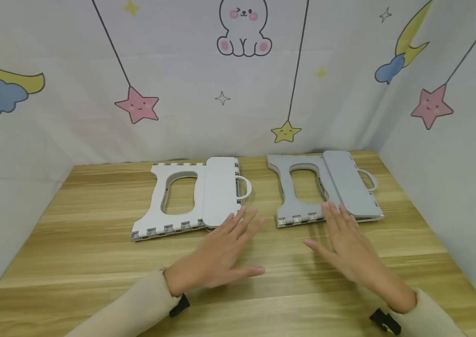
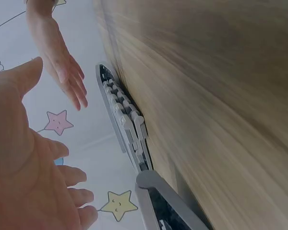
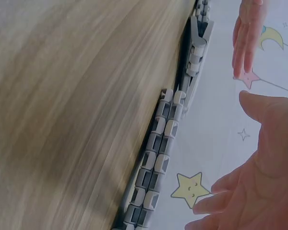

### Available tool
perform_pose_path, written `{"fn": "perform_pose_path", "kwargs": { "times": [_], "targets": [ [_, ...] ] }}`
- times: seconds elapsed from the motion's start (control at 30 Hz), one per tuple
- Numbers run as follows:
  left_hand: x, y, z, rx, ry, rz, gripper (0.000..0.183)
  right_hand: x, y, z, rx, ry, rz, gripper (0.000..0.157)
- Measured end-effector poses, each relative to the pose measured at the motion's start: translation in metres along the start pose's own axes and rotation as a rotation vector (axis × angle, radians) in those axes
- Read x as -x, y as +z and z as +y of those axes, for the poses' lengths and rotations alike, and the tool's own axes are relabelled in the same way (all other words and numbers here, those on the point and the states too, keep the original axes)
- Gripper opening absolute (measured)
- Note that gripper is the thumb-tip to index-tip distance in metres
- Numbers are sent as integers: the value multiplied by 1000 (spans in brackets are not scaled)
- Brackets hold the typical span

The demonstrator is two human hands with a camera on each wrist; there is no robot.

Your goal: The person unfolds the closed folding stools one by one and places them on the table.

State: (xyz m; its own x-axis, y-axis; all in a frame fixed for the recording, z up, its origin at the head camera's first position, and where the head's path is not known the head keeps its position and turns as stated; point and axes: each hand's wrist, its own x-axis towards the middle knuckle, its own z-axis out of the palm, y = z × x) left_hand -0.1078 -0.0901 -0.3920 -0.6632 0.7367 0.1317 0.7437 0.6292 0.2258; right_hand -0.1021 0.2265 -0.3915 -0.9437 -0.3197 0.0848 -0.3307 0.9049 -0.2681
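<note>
Left hand (image 1: 217, 255) is near a white folded stool (image 1: 221, 192), right hand (image 1: 352, 252) by the grey one (image 1: 349, 185) on the desk (image 1: 271, 306); fingers pretty straight, both holding zilch.

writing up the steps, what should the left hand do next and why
I'd probably bring the left hand to the handle of the white folded stool: the hand is open and empty, the stool lies flat, and its handle juts out just ahead of that hand.
</note>
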Motion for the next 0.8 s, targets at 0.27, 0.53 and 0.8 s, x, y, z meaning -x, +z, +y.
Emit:
{"fn": "perform_pose_path", "kwargs": {
  "times": [0.27, 0.53, 0.8],
  "targets": [
    [-20, 7, 10, -14, 62, -46, 92, -2, -2, 9, -51, 29, -5, 96],
    [-36, 10, 15, 28, 88, -59, 91, -5, -3, 21, -132, 56, 31, 94],
    [-49, 15, 15, 62, 76, -72, 89, -10, -5, 37, -195, 56, 105, 91]
  ]
}}
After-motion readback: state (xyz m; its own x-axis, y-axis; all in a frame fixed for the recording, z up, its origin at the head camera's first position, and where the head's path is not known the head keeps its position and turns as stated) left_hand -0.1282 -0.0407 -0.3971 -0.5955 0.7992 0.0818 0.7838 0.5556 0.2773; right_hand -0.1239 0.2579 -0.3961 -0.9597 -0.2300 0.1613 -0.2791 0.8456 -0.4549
